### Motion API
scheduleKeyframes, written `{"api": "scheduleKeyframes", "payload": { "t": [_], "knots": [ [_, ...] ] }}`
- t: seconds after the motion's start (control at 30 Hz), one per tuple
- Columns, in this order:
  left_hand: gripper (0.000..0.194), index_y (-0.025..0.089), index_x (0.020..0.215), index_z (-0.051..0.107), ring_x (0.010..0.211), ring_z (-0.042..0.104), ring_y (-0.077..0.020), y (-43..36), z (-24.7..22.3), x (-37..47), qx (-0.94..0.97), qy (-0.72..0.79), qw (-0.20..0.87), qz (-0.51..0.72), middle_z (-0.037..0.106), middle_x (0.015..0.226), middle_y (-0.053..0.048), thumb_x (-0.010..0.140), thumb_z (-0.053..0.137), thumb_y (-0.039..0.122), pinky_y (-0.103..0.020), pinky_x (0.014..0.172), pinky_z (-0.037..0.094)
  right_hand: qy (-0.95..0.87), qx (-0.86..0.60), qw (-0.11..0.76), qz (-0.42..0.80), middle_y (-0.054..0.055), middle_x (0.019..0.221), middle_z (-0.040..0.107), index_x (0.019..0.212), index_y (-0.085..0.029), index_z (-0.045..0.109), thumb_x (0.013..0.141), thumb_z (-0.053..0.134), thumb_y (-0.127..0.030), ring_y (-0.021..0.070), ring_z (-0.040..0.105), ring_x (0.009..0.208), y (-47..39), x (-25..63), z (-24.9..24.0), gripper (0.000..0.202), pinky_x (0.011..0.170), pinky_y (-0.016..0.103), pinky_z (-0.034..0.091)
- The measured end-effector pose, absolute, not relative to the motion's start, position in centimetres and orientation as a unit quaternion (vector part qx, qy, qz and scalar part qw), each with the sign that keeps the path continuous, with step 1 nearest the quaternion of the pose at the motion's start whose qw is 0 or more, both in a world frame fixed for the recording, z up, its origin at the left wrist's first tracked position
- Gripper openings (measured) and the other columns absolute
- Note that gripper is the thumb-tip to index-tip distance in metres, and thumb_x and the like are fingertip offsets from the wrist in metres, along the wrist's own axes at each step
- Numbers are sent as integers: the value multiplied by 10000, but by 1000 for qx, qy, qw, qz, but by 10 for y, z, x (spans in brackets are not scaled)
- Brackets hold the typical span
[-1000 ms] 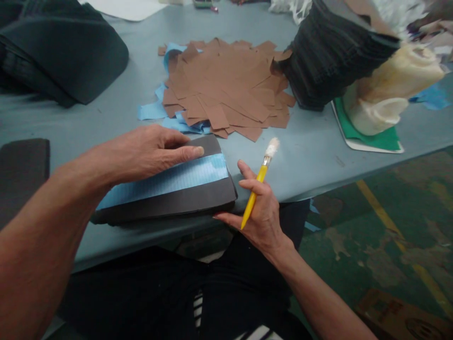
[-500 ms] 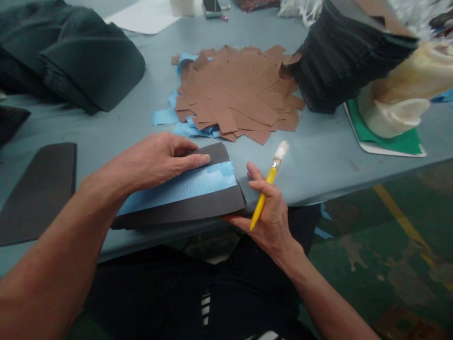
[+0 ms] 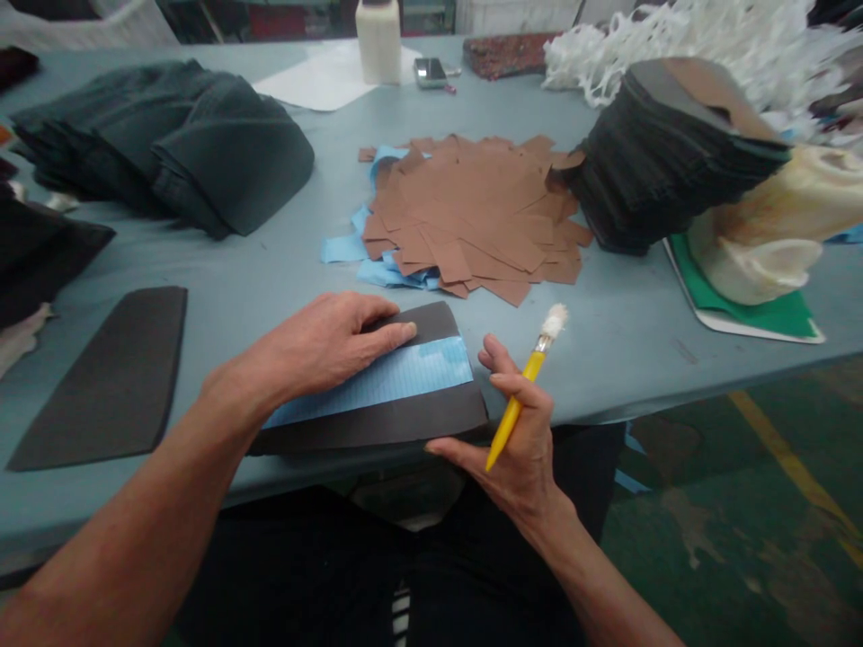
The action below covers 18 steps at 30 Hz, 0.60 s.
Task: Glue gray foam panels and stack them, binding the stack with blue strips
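Observation:
Near the front edge of the table lies a dark grey sheet [image 3: 384,420], apparently foam, with a lined light-blue strip [image 3: 404,373] across it. My left hand [image 3: 330,346] grips the sheet from its far side, thumb on top and the other fingers partly hidden at the far edge. A yellow-handled brush [image 3: 516,409] with white stuff on its bristles is held in my right hand [image 3: 522,431], bristles pointing up and away. The right thumb reaches to the sheet's near edge. Left of my left arm lies a similar dark grey sheet [image 3: 108,377].
Beyond the hands spreads a heap of brown strips [image 3: 465,207], with blue strips [image 3: 343,249] at its left. A tall dark stack [image 3: 647,171] stands right, beside a glue-stained white container [image 3: 761,243] on a green pad [image 3: 782,314]. Folded dark cloth [image 3: 222,153] lies back left.
The camera view has tilted up, so the table's contents sit lower and more of the back shows. Both hands keep nearly the same hold on the sheet and the brush.

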<state>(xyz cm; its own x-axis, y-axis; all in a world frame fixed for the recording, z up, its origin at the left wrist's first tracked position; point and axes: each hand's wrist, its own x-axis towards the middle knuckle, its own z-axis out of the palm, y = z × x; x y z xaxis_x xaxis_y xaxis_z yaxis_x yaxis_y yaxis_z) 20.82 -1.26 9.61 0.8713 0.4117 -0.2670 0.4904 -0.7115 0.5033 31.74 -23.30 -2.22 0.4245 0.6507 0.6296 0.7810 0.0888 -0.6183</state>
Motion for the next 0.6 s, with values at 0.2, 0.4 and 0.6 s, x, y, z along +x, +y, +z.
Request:
{"api": "scheduleKeyframes", "payload": {
  "t": [0.2,0.4,0.6],
  "knots": [
    [506,238,1018,758,850,666,-238,-13,95,207,919,256,291,-73,764,966,-36,954,453,636,-355,761,456,-530,-672,515,-55,309,1532,579,1357,-219,411,900,804,-609,373,669,1367,-234,318,-25,718,1049,590,622],
    [485,234,1111,769,997,694,-282,-16,91,206,907,275,314,-61,784,1100,-82,972,499,612,-381,894,515,-522,-670,526,-41,298,1520,597,1332,-213,446,912,813,-566,351,718,1298,-235,316,-27,660,1025,572,633],
    [442,234,1143,768,1029,726,-304,-27,99,204,900,308,299,-75,797,1107,-108,981,525,566,-408,917,545,-533,-663,523,-49,259,1496,642,1307,-223,506,892,851,-462,385,734,1259,-241,322,-42,591,954,527,680]
  ]
}}
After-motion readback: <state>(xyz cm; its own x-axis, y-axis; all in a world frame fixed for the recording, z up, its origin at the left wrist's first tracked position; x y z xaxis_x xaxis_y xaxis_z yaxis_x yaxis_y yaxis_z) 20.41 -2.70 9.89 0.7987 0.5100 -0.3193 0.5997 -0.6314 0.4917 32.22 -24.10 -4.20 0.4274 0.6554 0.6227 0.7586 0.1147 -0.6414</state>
